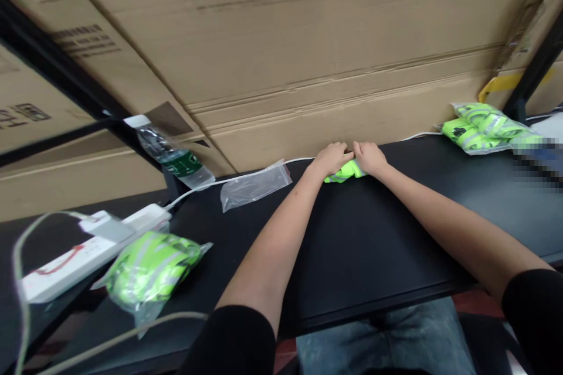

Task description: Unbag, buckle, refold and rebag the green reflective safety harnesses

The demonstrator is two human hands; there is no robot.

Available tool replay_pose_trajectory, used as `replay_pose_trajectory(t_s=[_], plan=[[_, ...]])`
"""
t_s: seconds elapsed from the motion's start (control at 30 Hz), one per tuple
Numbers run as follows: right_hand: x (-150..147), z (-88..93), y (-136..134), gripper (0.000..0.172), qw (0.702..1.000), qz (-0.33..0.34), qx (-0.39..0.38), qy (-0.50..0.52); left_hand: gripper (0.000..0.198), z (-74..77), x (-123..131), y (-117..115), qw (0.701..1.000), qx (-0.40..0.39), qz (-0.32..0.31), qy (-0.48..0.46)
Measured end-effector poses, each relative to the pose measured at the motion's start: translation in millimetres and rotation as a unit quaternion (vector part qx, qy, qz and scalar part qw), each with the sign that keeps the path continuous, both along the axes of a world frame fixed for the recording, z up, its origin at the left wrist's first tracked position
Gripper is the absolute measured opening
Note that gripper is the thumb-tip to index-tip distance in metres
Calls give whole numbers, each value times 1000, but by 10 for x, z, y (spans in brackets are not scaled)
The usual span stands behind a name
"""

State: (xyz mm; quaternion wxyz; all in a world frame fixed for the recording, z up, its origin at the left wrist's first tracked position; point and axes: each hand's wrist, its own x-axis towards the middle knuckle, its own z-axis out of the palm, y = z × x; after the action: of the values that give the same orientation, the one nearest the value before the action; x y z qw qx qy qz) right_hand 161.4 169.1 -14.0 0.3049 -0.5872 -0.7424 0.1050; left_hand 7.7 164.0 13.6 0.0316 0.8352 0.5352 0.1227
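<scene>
A folded neon-green reflective vest [346, 172] with grey strips lies on the black table near its back edge, partly covered by my hands. My left hand [331, 159] is closed over its left side, fingers bent on top. From the right, my right hand [369, 158] grips the other side, its thumb close to the left hand's fingers. The undersides of both hands are hidden. To their left a clear plastic bag [257, 186] lies flat on the table, apart from the hands.
Bagged neon-green bundles lie at the left [147, 269] and far right [484, 129]. A water bottle [176, 158] leans by the black frame. A white power strip [65, 266] with cables lies at left. Large cardboard boxes [308, 41] stand behind the black table [352, 246].
</scene>
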Motion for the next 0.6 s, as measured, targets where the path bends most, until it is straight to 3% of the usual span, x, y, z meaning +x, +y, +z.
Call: replay_pose_trajectory(t_s=[0.13,0.27,0.37,0.47,0.6], plan=[[-12,18,-39,45,1000,-24,4,-13,32,-26,48,-78,997,51,27,-45],[-4,57,-99,42,999,-23,-9,-32,54,-5,26,-294,993,72,68,-61],[-7,88,-151,40,999,-14,-12,-42,50,-22,-22,-526,994,64,72,-57],[-32,123,-223,48,999,-7,-9,-46,45,-47,-1,-741,993,56,89,-44],[-81,150,-329,61,998,-56,1,-32,51,-33,159,-890,986,34,162,-16]])
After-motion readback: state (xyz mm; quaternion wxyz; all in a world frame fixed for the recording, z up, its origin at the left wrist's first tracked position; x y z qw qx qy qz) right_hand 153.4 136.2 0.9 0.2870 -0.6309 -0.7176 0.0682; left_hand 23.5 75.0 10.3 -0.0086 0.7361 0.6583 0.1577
